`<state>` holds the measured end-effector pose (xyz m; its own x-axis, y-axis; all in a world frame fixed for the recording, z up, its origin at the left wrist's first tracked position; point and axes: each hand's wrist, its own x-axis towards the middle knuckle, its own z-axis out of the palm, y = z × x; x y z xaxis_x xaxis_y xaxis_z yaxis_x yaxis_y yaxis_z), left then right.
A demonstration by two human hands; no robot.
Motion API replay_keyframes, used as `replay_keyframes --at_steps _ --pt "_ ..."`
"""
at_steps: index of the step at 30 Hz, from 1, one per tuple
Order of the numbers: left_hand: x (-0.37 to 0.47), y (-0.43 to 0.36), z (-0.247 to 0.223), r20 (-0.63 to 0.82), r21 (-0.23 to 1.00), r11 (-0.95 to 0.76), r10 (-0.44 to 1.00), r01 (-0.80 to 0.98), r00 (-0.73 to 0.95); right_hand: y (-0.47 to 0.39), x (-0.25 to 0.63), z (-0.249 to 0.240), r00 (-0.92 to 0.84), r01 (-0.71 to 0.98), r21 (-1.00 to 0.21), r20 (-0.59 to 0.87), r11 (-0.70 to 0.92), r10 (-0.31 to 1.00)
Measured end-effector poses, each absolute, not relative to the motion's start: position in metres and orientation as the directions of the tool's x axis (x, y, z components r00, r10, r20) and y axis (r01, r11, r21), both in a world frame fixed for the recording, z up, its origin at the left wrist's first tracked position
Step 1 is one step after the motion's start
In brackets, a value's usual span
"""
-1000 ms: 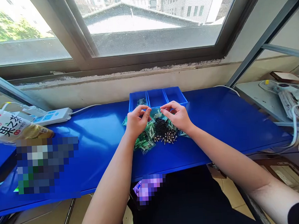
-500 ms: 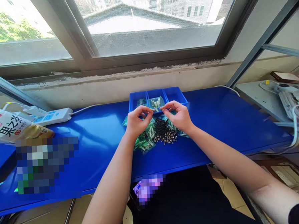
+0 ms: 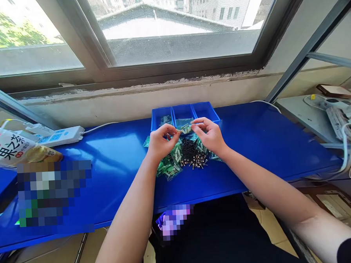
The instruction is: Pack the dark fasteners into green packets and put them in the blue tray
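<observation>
A small clear plastic bag (image 3: 185, 125) with several pale, stick-like pieces inside is stretched between my two hands. My left hand (image 3: 163, 140) pinches its left side between thumb and fingers. The right side is in the closed fingertips of my right hand (image 3: 208, 137). Just below them on the table lies a heap of black screws (image 3: 189, 149) with shiny metal ends (image 3: 199, 161). Similar filled bags with a greenish tint (image 3: 170, 168) lie around the heap, mostly to its left. My hands cover part of these bags.
Behind my hands stands a blue tray with three compartments (image 3: 206, 111); small bags lie in its left one. On the left of the blue table (image 3: 117, 150) are a power strip (image 3: 65, 135), a food packet (image 3: 14, 149) and a blurred-out item. A window rises behind.
The bag between my hands has dropped slightly and tilted, and its pale pieces now lie more sideways. Both hands have stayed nearly in place, still pinching.
</observation>
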<state>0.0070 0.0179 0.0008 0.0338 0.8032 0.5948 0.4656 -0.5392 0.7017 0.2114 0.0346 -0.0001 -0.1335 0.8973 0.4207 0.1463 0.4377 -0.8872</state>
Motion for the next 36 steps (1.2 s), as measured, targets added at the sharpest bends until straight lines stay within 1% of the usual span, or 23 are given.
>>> replay_keyframes --at_steps 5,10,14,19,23,28,31,34,36 --pt "0.0066 0.0180 -0.0003 0.566 0.728 -0.524 0.823 0.442 0.045 0.0371 0.2112 -0.0021 -0.121 0.144 -0.877 0.443 0.458 0.888" --pt "0.0058 0.0199 -0.0041 0.535 0.776 -0.508 0.844 0.375 0.037 0.0367 0.2109 -0.0013 -0.111 0.129 -0.879 0.446 0.458 0.888" --pt "0.0052 0.0200 -0.0040 0.492 0.814 -0.478 0.870 0.330 0.045 0.0355 0.2110 0.0003 -0.107 0.158 -0.877 0.442 0.454 0.891" --pt "0.0042 0.0190 -0.0008 0.513 0.785 -0.507 0.854 0.356 0.087 0.0353 0.2117 0.0003 -0.114 0.160 -0.881 0.432 0.446 0.895" --pt "0.0033 0.0203 -0.0024 0.541 0.764 -0.525 0.838 0.374 0.070 0.0357 0.2114 -0.0007 -0.145 0.140 -0.892 0.410 0.429 0.901" --pt "0.0034 0.0220 -0.0060 0.507 0.781 -0.495 0.859 0.380 0.076 0.0338 0.2097 0.0006 -0.183 0.142 -0.882 0.422 0.449 0.888" --pt "0.0036 0.0215 -0.0051 0.502 0.794 -0.486 0.863 0.365 0.058 0.0329 0.2097 0.0024 -0.175 0.167 -0.872 0.433 0.460 0.884" --pt "0.0034 0.0210 -0.0033 0.514 0.786 -0.494 0.856 0.371 0.052 0.0335 0.2102 0.0026 -0.155 0.167 -0.883 0.417 0.439 0.896" --pt "0.0032 0.0210 -0.0023 0.532 0.765 -0.512 0.844 0.390 0.063 0.0346 0.2104 0.0016 -0.163 0.129 -0.904 0.387 0.409 0.908"
